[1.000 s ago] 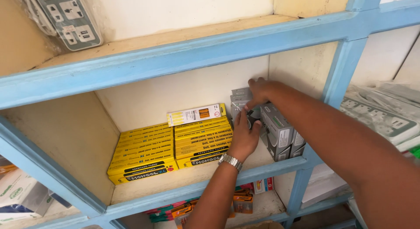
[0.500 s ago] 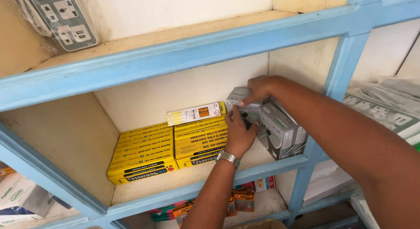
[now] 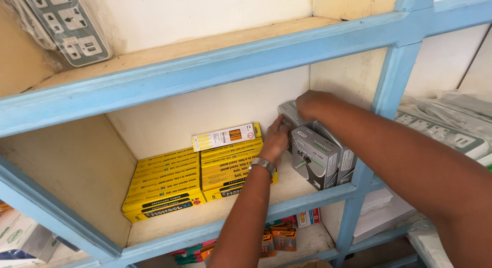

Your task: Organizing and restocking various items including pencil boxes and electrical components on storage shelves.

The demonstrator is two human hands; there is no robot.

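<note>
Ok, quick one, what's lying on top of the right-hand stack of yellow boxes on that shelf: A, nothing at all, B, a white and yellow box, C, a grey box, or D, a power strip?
B: a single white and yellow box lies on top of the right-hand stack of yellow boxes, while the grey boxes stand further right, where the left hand and right hand are.

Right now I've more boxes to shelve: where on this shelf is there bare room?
Bare shelf board lies left of the yellow boxes, up to the side wall, plus a strip along the blue front edge. The right end is crowded: grey boxes, left hand and right hand.
</note>
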